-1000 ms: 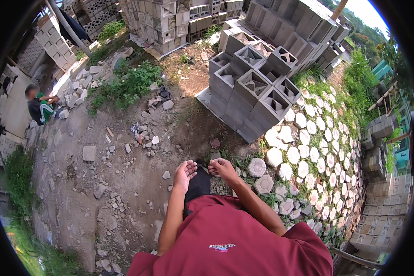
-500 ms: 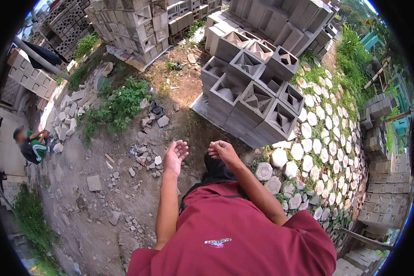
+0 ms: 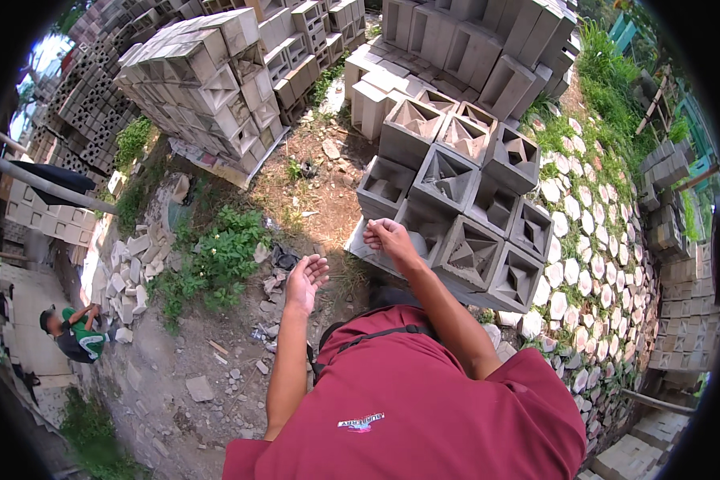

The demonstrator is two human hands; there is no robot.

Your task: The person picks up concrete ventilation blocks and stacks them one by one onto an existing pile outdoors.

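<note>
My left hand [image 3: 306,283] is held out in front of me, palm turned up, fingers loosely bent and apart, with nothing in it. To its right, my right hand [image 3: 389,240] has its fingers curled in toward the thumb, and no object shows in it. From this view, that hand overlaps the near left corner of a stack of grey concrete ventilation blocks [image 3: 466,254]; whether it touches them I cannot tell. The blocks are hollow squares with angled faces inside, standing in rows. My body hides part of the ground below the stack.
Beyond stands a taller wall of grey blocks [image 3: 476,56]. Another block stack [image 3: 208,88] rises at the far left. Rubble [image 3: 128,276] and a green bush [image 3: 216,260] lie leftward; hexagonal pavers [image 3: 588,264] cover the right. A person in green [image 3: 78,330] crouches at far left.
The block stack has come nearer and slipped lower in view. My right hand has risen from over the dirt to the blocks' near corner. My left hand stays raised, palm up.
</note>
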